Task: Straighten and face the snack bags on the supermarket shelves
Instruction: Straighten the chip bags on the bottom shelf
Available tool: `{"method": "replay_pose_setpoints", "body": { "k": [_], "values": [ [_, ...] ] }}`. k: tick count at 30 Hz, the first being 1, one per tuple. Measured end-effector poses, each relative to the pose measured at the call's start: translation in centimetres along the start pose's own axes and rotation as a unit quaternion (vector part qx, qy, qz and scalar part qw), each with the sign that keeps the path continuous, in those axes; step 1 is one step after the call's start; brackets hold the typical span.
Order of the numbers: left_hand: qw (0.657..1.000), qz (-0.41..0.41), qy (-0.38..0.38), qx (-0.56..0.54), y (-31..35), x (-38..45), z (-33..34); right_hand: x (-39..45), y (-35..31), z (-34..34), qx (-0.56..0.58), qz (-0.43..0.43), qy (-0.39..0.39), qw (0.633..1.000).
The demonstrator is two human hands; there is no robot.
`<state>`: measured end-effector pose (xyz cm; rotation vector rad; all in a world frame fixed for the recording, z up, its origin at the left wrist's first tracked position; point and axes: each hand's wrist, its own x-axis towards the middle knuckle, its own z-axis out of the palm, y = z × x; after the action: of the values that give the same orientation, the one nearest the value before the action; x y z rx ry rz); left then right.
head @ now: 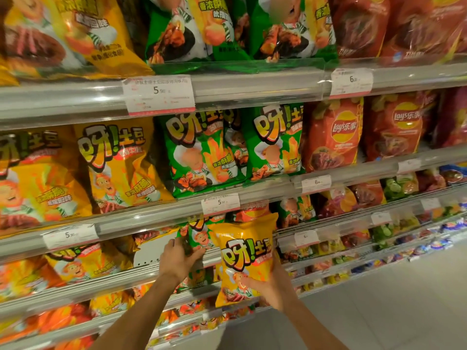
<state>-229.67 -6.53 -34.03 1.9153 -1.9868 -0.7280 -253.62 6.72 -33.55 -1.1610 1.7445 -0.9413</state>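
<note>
Head view, left to right: your left hand [178,258] grips a green snack bag [195,234] on the third shelf [141,274], your right hand [267,286] holds a yellow snack bag [246,256] off the shelf; upper rows look faced, so I'd judge this row and those below remain

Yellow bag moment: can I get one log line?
right hand: holds yellow bag off shelf | left hand: grips green bag | step: facing
</note>
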Motion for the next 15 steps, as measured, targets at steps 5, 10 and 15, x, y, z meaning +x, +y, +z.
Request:
{"method": "replay_pose_setpoints", "body": {
  "k": [5,10,15],
  "values": [
    [0.975,0.100,0.106,0.169,-5.1,-3.6,-2.9,1.0,-2.9,5.5,0.040,0.004,-0.065,0.997],
    [0.960,0.067,0.065,0.263,-9.5,-6.3,-6.1,3.1,-7.1,12.0,0.007,-0.015,-0.124,0.992],
    [0.957,0.075,0.030,0.280,-12.5,-7.0,-7.3,6.4,-11.8,16.2,-0.015,-0.012,-0.115,0.993]
  ]
}}
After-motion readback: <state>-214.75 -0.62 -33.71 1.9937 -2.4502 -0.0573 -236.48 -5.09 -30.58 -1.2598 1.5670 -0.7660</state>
